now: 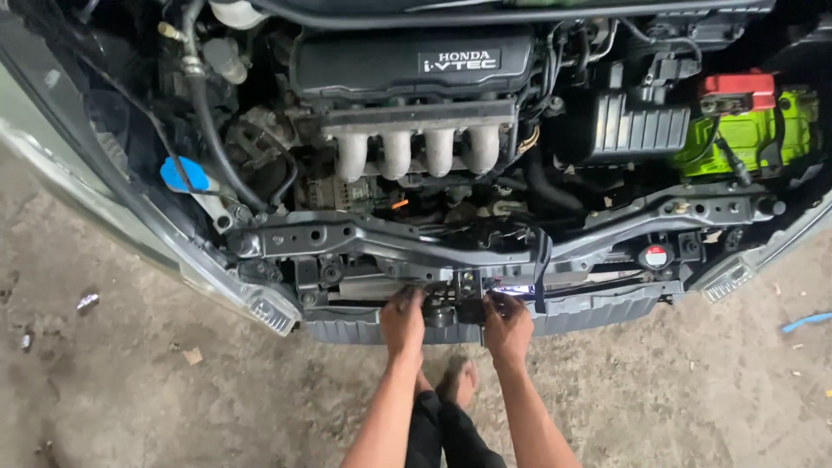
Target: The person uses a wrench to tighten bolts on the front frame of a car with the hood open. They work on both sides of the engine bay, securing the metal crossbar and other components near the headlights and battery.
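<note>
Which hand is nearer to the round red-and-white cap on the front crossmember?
Right. The right hand sits at the centre bracket, below and left of the cap. The left hand is farther left, beyond the right hand.

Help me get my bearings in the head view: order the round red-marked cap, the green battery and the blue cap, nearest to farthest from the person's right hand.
From the right hand:
1. Red-marked cap, just upper right.
2. Green battery, far upper right.
3. Blue cap, far upper left.
</note>
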